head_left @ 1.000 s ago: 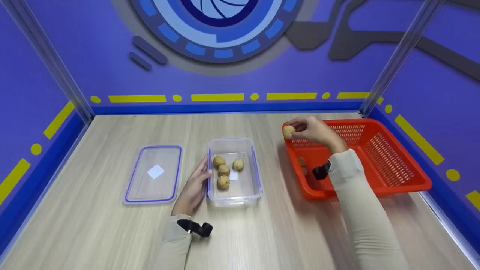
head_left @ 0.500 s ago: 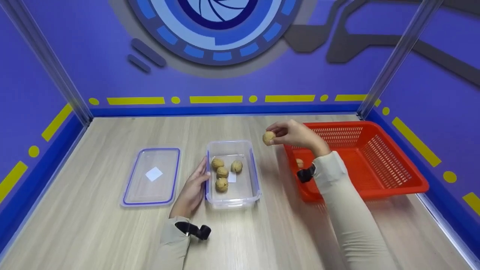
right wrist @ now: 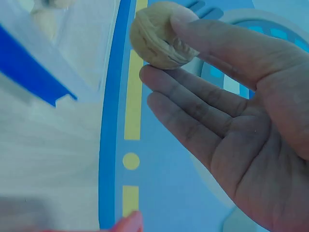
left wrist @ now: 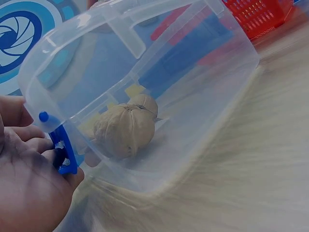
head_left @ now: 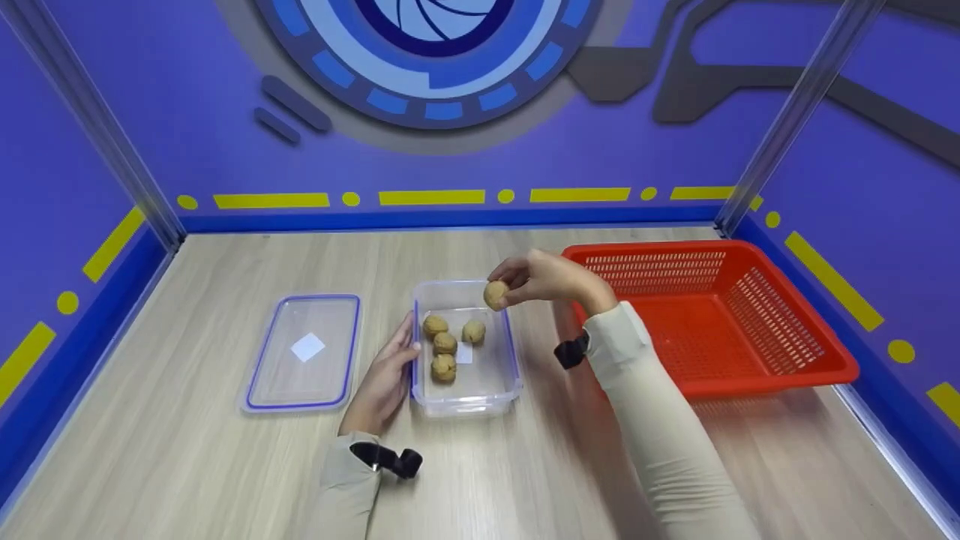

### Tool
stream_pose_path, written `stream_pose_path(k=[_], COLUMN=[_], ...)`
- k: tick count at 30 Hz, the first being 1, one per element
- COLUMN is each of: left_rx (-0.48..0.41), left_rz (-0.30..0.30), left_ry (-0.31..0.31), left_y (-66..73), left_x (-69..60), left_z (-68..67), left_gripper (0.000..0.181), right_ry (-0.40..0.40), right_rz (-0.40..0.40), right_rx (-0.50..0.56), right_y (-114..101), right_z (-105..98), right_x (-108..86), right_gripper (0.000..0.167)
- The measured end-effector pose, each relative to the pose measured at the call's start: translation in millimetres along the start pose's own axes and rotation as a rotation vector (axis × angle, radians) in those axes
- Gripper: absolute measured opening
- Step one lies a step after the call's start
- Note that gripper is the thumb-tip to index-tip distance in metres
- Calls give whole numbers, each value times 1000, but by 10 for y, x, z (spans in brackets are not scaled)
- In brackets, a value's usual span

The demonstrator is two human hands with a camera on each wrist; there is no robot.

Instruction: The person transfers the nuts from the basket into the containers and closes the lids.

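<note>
In the head view, a clear plastic food container (head_left: 487, 379) with a blue-edged rim stands mid-table. Several walnuts (head_left: 445, 343) lie in it, mostly toward its left side. My left hand (head_left: 384, 375) holds the container's left side, thumb at the rim and fingers along the outer wall; in the left wrist view those fingers lie around a blue latch (left wrist: 65, 150). Above the container's far right corner, my right hand (head_left: 551, 279) pinches another walnut (head_left: 495, 295) between thumb and fingertips. The right wrist view shows this walnut (right wrist: 157, 36) held by the tips, other fingers extended.
The container's lid (head_left: 300, 375), blue-edged with a white label, lies flat on the left of the table. A red plastic basket (head_left: 780, 382) stands on the right, its near left part hidden by my right arm. Blue printed panels (head_left: 450, 169) enclose the back and sides.
My right hand has carried the walnut leftward from the red basket's edge to over the container's far right corner. The left hand stays on the container.
</note>
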State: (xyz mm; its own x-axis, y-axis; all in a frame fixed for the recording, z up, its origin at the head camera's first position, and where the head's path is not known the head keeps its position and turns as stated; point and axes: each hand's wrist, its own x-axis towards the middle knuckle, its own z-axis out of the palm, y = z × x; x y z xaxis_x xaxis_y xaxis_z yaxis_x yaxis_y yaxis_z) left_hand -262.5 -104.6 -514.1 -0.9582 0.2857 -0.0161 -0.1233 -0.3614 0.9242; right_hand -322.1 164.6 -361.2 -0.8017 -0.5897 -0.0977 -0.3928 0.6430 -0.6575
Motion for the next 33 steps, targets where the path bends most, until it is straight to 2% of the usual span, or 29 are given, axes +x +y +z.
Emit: stream_pose_path(k=[8,21,30,33], left_rx=[-4,1,20,26], left_rz=[14,-16,22,18], left_ry=[-1,24,-16,-9], left_y=[-1,11,7,10], left_x=[-2,-14,-12,-8], left_z=[3,3,7,8], left_gripper=[64,65,63,63], right_ry=[-72,-161,-188,-186], right_rz=[-36,50,122,139], right_rx=[10,-27,-76,-86], right_y=[-76,-102,-62,-45], right_z=[149,399,561,591], right_x=[171,373,448,467], right_gripper=[35,34,33,33])
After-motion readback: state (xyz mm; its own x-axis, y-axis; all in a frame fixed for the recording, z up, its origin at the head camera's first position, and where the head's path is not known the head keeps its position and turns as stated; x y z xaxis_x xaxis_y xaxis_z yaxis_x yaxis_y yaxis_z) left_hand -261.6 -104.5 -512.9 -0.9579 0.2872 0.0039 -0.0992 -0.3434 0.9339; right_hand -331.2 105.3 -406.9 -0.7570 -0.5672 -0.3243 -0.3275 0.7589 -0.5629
